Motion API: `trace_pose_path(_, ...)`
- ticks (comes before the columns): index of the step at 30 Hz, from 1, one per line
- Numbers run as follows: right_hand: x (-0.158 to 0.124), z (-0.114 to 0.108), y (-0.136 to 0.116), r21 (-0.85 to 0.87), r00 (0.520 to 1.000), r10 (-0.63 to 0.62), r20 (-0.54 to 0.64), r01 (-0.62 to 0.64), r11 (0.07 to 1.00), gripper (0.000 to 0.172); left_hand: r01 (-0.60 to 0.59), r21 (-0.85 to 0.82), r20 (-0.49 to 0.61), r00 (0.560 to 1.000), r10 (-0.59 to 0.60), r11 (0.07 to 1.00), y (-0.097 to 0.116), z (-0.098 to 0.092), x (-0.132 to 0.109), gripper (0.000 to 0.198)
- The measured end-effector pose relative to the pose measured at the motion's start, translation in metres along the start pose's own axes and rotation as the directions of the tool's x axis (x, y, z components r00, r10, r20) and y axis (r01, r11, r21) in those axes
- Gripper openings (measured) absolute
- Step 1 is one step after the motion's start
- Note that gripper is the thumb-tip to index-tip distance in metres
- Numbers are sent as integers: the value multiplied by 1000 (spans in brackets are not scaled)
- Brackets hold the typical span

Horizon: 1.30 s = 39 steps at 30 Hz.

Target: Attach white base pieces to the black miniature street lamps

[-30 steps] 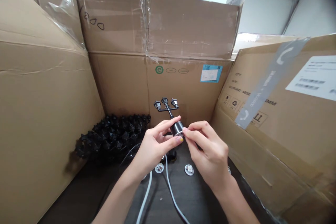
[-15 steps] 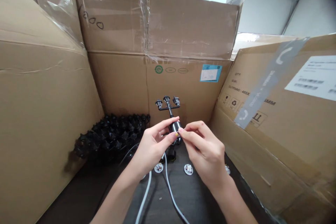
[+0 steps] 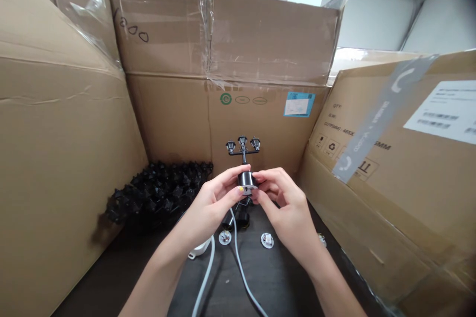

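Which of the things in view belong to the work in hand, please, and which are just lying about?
In the work:
- small black lamp, held at its base by the left hand and right hand
- probably the round white pieces and black lamp pile, judging by likeness

Apparently just lying about:
- white cable
- cardboard boxes

The bench (image 3: 290, 282) is flanked by a left box (image 3: 63, 158) and a right box (image 3: 334, 198), the latter crossed by grey tape (image 3: 375, 119). A blue label (image 3: 299, 104) is borne by the back box (image 3: 178, 119).
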State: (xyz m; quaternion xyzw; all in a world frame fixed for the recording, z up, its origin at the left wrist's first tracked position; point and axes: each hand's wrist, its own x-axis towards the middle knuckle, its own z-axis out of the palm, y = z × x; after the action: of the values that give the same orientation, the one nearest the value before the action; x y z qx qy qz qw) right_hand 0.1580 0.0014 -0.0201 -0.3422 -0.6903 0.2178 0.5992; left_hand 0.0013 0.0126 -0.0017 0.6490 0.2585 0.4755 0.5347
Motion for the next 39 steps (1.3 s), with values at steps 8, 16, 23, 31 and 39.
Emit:
trace_pose_path(8, -1, 2, 1, 83, 999, 48, -2, -48, 995, 17, -24, 47, -28, 999, 26, 999, -3, 4, 2, 35)
trace_pose_path(16, 0, 4, 3, 172, 996, 84, -28, -78, 982, 15, -42, 153, -88, 995, 55, 987, -5, 12, 3, 31)
trace_pose_path(23, -1, 5, 1, 110, 997, 58, -41, -53, 993, 14, -58, 130, -142, 987, 77, 990, -8, 17, 2, 30)
trace_pose_path(31, -1, 7, 2, 63, 999, 14, -48, -11, 998, 12, -6, 6, -136, 991, 6, 1000, -8, 15, 4, 33)
trace_pose_path(39, 1, -1, -3, 77, 998, 54, -43, -50, 996, 15, 64, -172, -38, 997, -72, 983, -10, 13, 5, 35)
